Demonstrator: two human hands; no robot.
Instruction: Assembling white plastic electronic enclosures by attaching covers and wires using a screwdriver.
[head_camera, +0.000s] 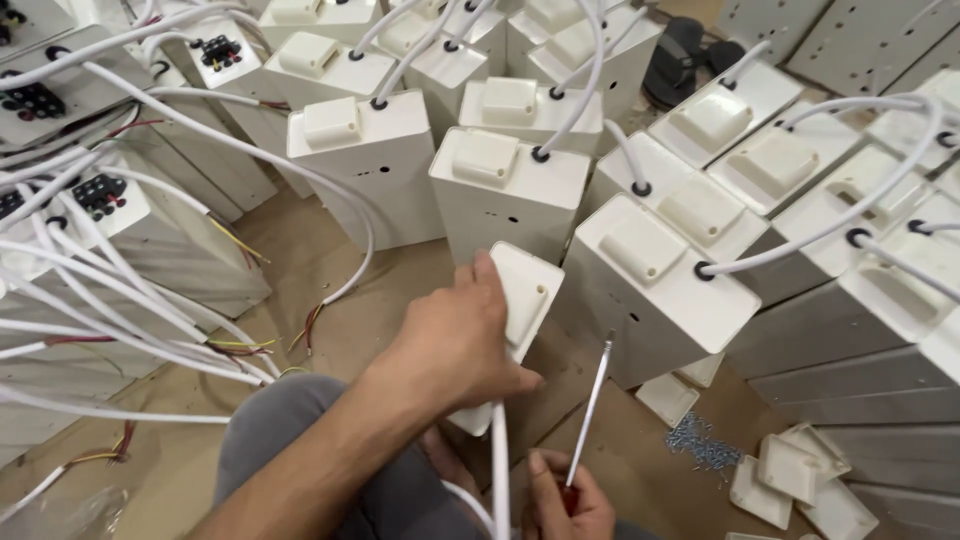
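two bare hands work over a brown floor (330, 270). left hand (455, 345), fingers wrapped around it, holds a white box (520, 300) tilted just in front of a row of upright white boxes (505, 190) with white cables (300, 180). right hand (565, 500), fingers closed, grips a screwdriver (592, 400), its tip up beside the held box. loose screws (700, 445) and white cover plates (790, 480) lie to the right.
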